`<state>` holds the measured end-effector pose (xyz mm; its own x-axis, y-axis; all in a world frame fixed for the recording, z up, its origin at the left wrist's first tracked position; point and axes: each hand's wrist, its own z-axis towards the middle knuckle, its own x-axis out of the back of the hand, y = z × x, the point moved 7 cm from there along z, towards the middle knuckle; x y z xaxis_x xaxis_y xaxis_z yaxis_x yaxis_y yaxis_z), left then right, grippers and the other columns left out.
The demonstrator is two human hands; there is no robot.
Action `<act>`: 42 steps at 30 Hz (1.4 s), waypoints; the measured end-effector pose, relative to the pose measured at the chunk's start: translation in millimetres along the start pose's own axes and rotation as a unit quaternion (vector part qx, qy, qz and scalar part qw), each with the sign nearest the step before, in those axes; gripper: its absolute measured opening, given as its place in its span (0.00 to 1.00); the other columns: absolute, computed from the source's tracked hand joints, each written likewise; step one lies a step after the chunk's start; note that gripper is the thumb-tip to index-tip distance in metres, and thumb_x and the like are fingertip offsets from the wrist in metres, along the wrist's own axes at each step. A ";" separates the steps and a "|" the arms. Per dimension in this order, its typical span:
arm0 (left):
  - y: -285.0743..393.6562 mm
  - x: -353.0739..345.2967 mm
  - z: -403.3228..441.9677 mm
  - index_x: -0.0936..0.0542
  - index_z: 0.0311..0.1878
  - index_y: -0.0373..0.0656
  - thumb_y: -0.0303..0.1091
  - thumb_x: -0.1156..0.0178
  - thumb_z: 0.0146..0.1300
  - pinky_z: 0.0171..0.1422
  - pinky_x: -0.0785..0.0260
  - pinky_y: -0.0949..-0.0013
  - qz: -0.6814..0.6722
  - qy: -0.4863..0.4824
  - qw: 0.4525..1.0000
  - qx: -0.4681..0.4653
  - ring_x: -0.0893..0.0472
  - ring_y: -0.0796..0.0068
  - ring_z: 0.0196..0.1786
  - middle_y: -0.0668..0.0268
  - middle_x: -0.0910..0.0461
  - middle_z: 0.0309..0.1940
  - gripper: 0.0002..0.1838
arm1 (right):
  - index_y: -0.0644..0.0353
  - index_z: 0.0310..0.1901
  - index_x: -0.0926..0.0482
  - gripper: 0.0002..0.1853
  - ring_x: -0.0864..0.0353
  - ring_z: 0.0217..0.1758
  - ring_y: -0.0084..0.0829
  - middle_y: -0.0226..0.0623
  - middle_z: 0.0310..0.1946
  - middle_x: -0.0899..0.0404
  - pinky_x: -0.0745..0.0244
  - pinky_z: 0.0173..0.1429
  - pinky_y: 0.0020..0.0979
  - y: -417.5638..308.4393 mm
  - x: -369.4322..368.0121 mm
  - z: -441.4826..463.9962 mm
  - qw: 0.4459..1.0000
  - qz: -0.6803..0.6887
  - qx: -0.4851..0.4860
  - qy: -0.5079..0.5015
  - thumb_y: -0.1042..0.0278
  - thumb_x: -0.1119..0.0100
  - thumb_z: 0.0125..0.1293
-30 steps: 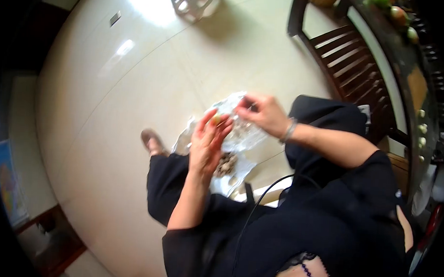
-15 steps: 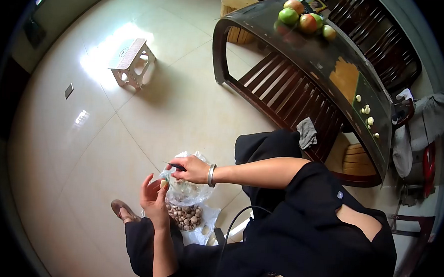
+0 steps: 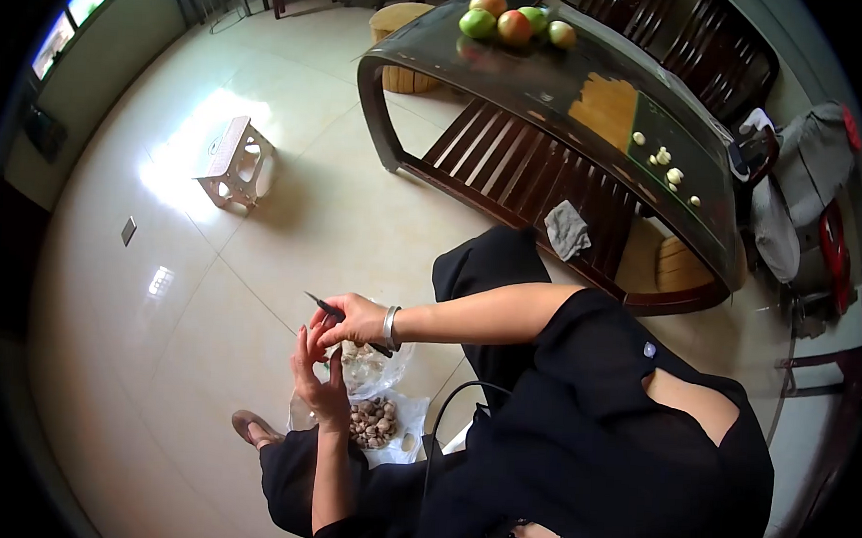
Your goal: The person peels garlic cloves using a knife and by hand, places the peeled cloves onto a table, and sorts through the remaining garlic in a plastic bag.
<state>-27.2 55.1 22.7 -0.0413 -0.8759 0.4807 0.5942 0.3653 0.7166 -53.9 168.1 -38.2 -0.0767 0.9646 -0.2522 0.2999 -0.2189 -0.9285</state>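
In my right hand (image 3: 357, 321) is a small dark-handled knife (image 3: 325, 307), its thin blade pointing up and left. The thumb and fingers of this hand meet the fingertips of my left hand (image 3: 322, 384). My left hand is curled in a pinch; the pale garlic clove seen in it earlier is mostly hidden by the fingers now. Below the hands, brownish garlic bulbs (image 3: 374, 422) lie on a white plastic bag (image 3: 407, 431). A clear plastic bag (image 3: 373, 377) with pale peelings sits just beyond them, partly covered by my right hand.
A dark low table (image 3: 536, 76) carries several green-red fruits (image 3: 514, 27) and several peeled white cloves (image 3: 663, 156). A grey cloth (image 3: 567, 232) lies on its slatted lower shelf. A folding stool (image 3: 234, 164) stands on the tiled floor. A black cable (image 3: 433, 433) curves beside my lap.
The view has shifted, so the table sits farther left and higher. My right hand has turned the knife, whose blade now stands clear, and its fingers have closed in on my left hand's fingertips.
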 end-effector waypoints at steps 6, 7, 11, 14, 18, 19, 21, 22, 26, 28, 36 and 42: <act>-16.2 18.7 -12.0 0.38 0.61 0.40 0.21 0.38 0.49 0.38 0.30 0.75 -0.090 0.028 0.994 0.059 0.25 0.72 0.41 0.57 0.28 0.52 0.34 | 0.59 0.39 0.24 0.11 0.22 0.35 0.16 0.31 0.32 0.20 0.36 0.24 0.15 -112.2 82.4 -80.8 0.990 0.005 0.092 0.103 0.69 0.38 0.54; -41.5 22.7 -19.3 0.35 0.59 0.39 0.22 0.38 0.50 0.37 0.30 0.74 -0.061 0.013 0.992 0.110 0.24 0.72 0.41 0.58 0.27 0.50 0.30 | 0.60 0.38 0.24 0.10 0.23 0.36 0.17 0.32 0.33 0.20 0.32 0.28 0.17 -142.1 118.5 -107.1 0.968 -0.106 0.153 0.166 0.69 0.38 0.55; -95.0 40.6 -51.7 0.24 0.45 0.39 0.28 0.39 0.55 0.35 0.31 0.77 -0.087 0.030 0.975 0.204 0.23 0.77 0.34 0.63 0.21 0.35 0.13 | 0.60 0.30 0.23 0.05 0.23 0.31 0.22 0.31 0.29 0.20 0.27 0.39 0.23 -198.3 264.2 -250.0 0.772 -0.343 0.235 0.480 0.70 0.38 0.53; -125.6 50.6 -84.9 0.23 0.40 0.38 0.30 0.39 0.55 0.33 0.31 0.78 -0.101 0.016 0.964 0.247 0.23 0.78 0.31 0.64 0.21 0.30 0.10 | 0.59 0.27 0.24 0.09 0.20 0.30 0.31 0.37 0.26 0.20 0.28 0.35 0.31 -195.2 350.2 -343.0 0.597 -0.497 0.195 0.599 0.64 0.37 0.49; -168.2 70.8 -118.7 0.24 0.27 0.38 0.32 0.39 0.52 0.25 0.33 0.77 -0.049 0.045 0.959 0.277 0.25 0.81 0.24 0.66 0.22 0.20 0.07 | 0.55 0.28 0.24 0.12 0.21 0.32 0.43 0.40 0.26 0.21 0.28 0.36 0.38 -182.9 381.2 -387.7 0.504 -0.571 0.066 0.644 0.56 0.40 0.50; -160.3 79.9 -120.2 0.25 0.25 0.38 0.32 0.39 0.52 0.23 0.34 0.77 -0.013 0.042 0.952 0.304 0.26 0.80 0.20 0.65 0.23 0.18 0.08 | 0.54 0.29 0.23 0.12 0.22 0.33 0.45 0.40 0.28 0.21 0.28 0.37 0.40 -179.6 384.7 -389.2 0.498 -0.584 0.035 0.641 0.55 0.41 0.50; -175.3 86.0 -131.1 0.26 0.23 0.38 0.33 0.39 0.52 0.20 0.35 0.76 -0.081 0.087 0.935 0.334 0.26 0.80 0.16 0.64 0.23 0.16 0.10 | 0.56 0.33 0.22 0.13 0.21 0.35 0.44 0.42 0.30 0.21 0.28 0.39 0.40 -173.3 391.9 -390.6 0.515 -0.612 0.024 0.600 0.57 0.40 0.49; -176.0 90.8 -132.2 0.26 0.23 0.39 0.35 0.39 0.53 0.20 0.35 0.76 -0.062 0.089 0.938 0.330 0.26 0.79 0.16 0.64 0.23 0.15 0.11 | 0.58 0.36 0.21 0.15 0.21 0.37 0.42 0.42 0.31 0.21 0.28 0.41 0.38 -173.4 394.7 -391.2 0.510 -0.605 0.073 0.607 0.58 0.39 0.49; -195.1 110.5 -147.9 0.24 0.24 0.39 0.38 0.41 0.54 0.24 0.34 0.70 0.031 0.143 0.897 0.418 0.24 0.73 0.15 0.61 0.24 0.13 0.12 | 0.58 0.37 0.20 0.13 0.22 0.39 0.37 0.40 0.34 0.21 0.29 0.42 0.33 -202.9 460.8 -372.9 0.503 -0.642 0.171 0.553 0.58 0.42 0.57; -214.9 116.5 -165.2 0.22 0.25 0.41 0.44 0.44 0.57 0.28 0.33 0.66 0.036 0.112 0.870 0.478 0.23 0.70 0.17 0.61 0.24 0.14 0.15 | 0.58 0.37 0.20 0.15 0.22 0.36 0.31 0.39 0.31 0.21 0.30 0.41 0.30 -226.2 406.1 -328.7 0.542 -0.598 0.199 0.556 0.55 0.41 0.57; -302.1 102.7 -274.4 0.25 0.20 0.37 0.39 0.42 0.57 0.17 0.32 0.70 0.201 0.139 0.787 0.566 0.24 0.71 0.15 0.62 0.24 0.15 0.16 | 0.58 0.45 0.26 0.14 0.42 0.17 0.06 0.20 0.28 0.26 0.52 0.17 0.10 -135.5 137.3 -60.9 0.942 -0.258 0.166 0.135 0.60 0.45 0.62; -282.3 51.7 -275.0 0.19 0.24 0.43 0.31 0.38 0.47 0.41 0.29 0.64 0.117 0.048 0.722 0.681 0.19 0.64 0.33 0.59 0.19 0.25 0.03 | 0.58 0.33 0.26 0.10 0.43 0.13 0.07 0.21 0.19 0.31 0.51 0.14 0.11 -22.1 21.3 11.1 0.975 -0.218 -0.040 -0.022 0.59 0.45 0.62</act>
<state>23.8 -180.0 -293.8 0.0268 -0.7335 0.6791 -0.7665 0.4210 0.4850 -72.7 191.8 -26.0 -0.2545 0.9557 0.1478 0.3030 0.2239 -0.9263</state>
